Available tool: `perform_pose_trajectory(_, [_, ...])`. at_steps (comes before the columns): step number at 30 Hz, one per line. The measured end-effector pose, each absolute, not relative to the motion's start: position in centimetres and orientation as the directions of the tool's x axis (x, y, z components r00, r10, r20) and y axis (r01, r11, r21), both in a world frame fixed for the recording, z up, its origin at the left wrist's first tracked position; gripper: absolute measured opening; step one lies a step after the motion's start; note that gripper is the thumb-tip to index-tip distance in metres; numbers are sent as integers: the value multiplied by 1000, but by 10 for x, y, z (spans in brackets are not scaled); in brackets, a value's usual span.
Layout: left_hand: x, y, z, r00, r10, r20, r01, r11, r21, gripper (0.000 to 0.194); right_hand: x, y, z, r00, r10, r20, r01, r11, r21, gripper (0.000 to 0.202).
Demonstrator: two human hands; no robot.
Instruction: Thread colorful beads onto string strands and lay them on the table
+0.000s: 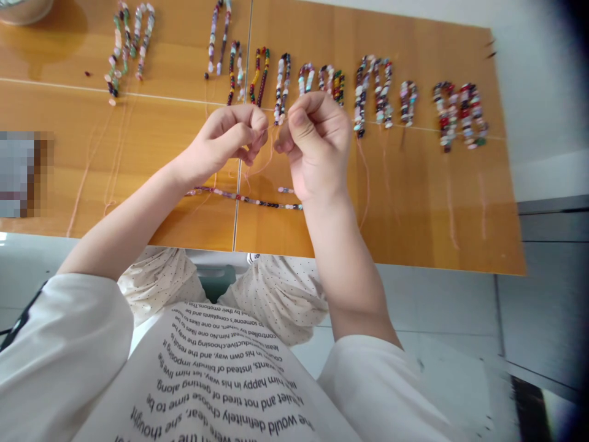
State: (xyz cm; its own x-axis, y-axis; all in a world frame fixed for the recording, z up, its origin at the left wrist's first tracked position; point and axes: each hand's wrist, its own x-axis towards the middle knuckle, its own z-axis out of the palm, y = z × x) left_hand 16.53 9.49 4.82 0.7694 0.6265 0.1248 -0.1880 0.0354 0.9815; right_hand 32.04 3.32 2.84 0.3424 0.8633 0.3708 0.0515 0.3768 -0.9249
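My left hand [232, 136] and my right hand [319, 144] are raised close together over the table. Thumb and fingers are pinched in both, on a thin pale orange thread [270, 156] that spans the small gap and trails below. Whether a bead is also between the fingertips is too small to tell. Just beyond the gap lies a looped strand of mixed beads [282, 86]. Under my wrists a long strand of purple, red and black beads [262, 202] stretches along the table, partly hidden by my right forearm.
On the glossy wooden table [414, 209], several beaded loops run along the far side, including red and white ones [445, 116] at right and green and pink ones [120, 52] at left. Loose thread ends trail toward the near edge. A round container [23, 11] stands far left.
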Motion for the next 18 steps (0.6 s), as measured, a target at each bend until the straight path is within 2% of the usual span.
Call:
perform_pose_trajectory(6, [166,95,47,769,620,153,-212,22,977,18,317,29,33,359,873,330,56,333,-941,47])
perform_pose_trajectory(12, [166,94,50,760,631,155,-214,18,977,18,314,25,40,325,897,299,-17,322,-947,33])
perform_pose_trajectory(18, [168,93,49,702,699,132,-194,9,981,12,311,16,52,314,931,186,-138,239,-961,18])
